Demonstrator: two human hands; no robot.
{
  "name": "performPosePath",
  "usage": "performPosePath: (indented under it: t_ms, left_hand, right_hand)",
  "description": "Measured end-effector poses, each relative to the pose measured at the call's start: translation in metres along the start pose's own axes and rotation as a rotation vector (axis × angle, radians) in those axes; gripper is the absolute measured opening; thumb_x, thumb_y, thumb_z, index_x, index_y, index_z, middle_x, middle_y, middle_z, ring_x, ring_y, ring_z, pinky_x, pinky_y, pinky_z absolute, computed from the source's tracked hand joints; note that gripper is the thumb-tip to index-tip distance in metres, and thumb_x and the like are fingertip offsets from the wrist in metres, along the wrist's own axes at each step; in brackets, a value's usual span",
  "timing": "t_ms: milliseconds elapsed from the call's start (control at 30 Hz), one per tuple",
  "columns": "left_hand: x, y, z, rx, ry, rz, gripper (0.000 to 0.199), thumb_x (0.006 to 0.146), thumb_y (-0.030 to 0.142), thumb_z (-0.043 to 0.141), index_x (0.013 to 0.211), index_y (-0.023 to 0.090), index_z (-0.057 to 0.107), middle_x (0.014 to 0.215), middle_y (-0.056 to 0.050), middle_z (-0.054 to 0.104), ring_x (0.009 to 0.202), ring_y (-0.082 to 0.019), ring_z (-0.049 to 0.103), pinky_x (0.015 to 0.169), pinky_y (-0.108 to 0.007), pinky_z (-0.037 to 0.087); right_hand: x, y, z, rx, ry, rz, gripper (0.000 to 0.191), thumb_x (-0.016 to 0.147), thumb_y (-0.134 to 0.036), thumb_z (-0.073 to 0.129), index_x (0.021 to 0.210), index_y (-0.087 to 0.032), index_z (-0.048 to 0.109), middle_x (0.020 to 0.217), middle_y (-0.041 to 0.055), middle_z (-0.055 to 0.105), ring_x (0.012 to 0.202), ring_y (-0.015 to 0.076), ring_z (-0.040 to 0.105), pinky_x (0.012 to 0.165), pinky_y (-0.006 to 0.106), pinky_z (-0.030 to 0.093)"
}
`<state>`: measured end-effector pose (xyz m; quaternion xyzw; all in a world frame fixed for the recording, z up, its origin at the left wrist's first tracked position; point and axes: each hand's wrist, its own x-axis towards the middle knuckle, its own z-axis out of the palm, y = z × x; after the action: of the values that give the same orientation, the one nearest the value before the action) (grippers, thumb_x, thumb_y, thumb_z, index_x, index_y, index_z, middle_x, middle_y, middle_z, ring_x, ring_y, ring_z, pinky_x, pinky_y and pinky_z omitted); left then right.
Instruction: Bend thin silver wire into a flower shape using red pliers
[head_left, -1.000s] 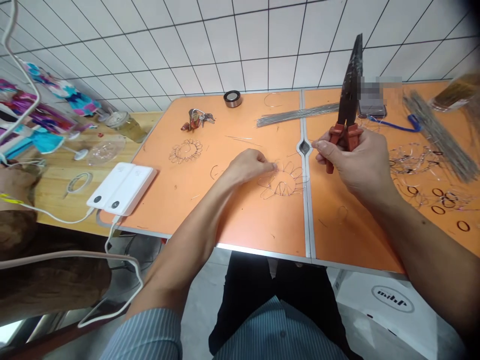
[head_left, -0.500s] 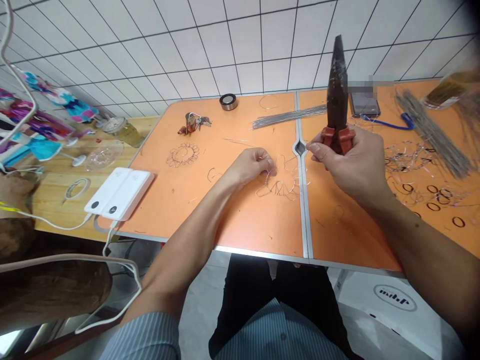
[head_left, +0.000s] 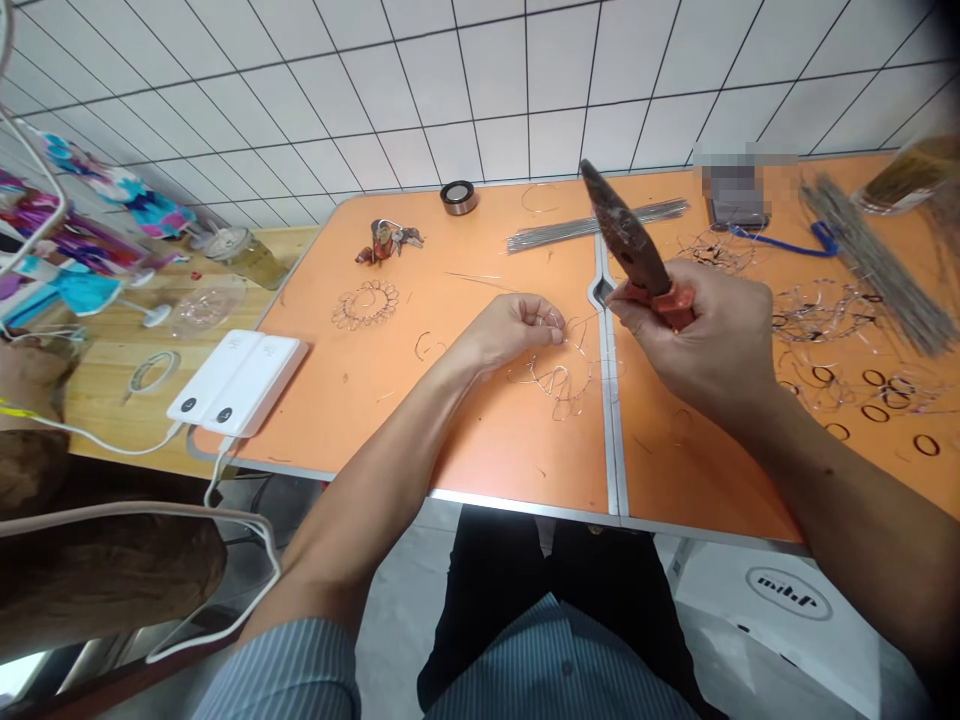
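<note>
Between the thumb and fingers of my left hand is the edge of a looped wire ring, a thin copper-coloured piece with petal-like loops. My right hand is wrapped round the red handles of a pair of pliers, whose dark jaws point up and to the left. The pliers are held above the table, apart from the wire. Farther left on the orange table lies a similar wire flower ring, flat and untouched.
A bundle of straight wires, keys and a roll of tape lie at the back. On the right are tangled wires, dark rings and a thicker wire bundle. White power banks sit at the left edge.
The pliers have tipped from upright to leaning left, their tip lower. My left hand has shifted slightly right, and the wire ring has turned in its fingers.
</note>
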<state>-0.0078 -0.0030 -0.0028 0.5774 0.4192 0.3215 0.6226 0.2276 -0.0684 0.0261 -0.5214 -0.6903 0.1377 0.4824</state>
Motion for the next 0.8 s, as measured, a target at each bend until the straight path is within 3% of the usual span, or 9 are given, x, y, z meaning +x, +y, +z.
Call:
performPosePath:
  t_ms: [300, 567, 800]
  left_hand:
    - [-0.005, -0.001, 0.006, 0.001, -0.045, 0.047, 0.016, 0.095, 0.009, 0.074, 0.089, 0.02, 0.065, 0.084, -0.007, 0.086, 0.095, -0.022, 0.086, 0.099, -0.039, 0.059]
    - [-0.006, 0.004, 0.011, 0.042, -0.018, 0.074, 0.013, 0.092, 0.008, 0.076, 0.093, 0.02, 0.069, 0.079, -0.002, 0.08, 0.081, -0.016, 0.077, 0.088, -0.034, 0.055]
    - [-0.01, 0.008, 0.007, 0.03, -0.033, 0.084, 0.012, 0.086, 0.01, 0.081, 0.095, 0.016, 0.077, 0.085, -0.002, 0.078, 0.083, -0.015, 0.074, 0.087, -0.032, 0.053]
  right_hand:
    - [0.001, -0.009, -0.003, -0.085, -0.055, -0.078, 0.016, 0.098, -0.033, 0.079, 0.084, -0.034, 0.072, 0.079, -0.001, 0.074, 0.073, 0.0232, 0.063, 0.075, 0.042, 0.047]
    - [0.002, -0.015, -0.009, -0.064, -0.028, -0.08, 0.009, 0.093, -0.023, 0.082, 0.088, -0.028, 0.077, 0.076, -0.0029, 0.071, 0.069, 0.0177, 0.06, 0.07, 0.037, 0.043]
    - [0.002, -0.023, -0.013, -0.078, -0.013, -0.054, 0.013, 0.095, -0.024, 0.083, 0.087, -0.031, 0.075, 0.074, -0.0018, 0.068, 0.069, 0.0202, 0.055, 0.072, 0.04, 0.042]
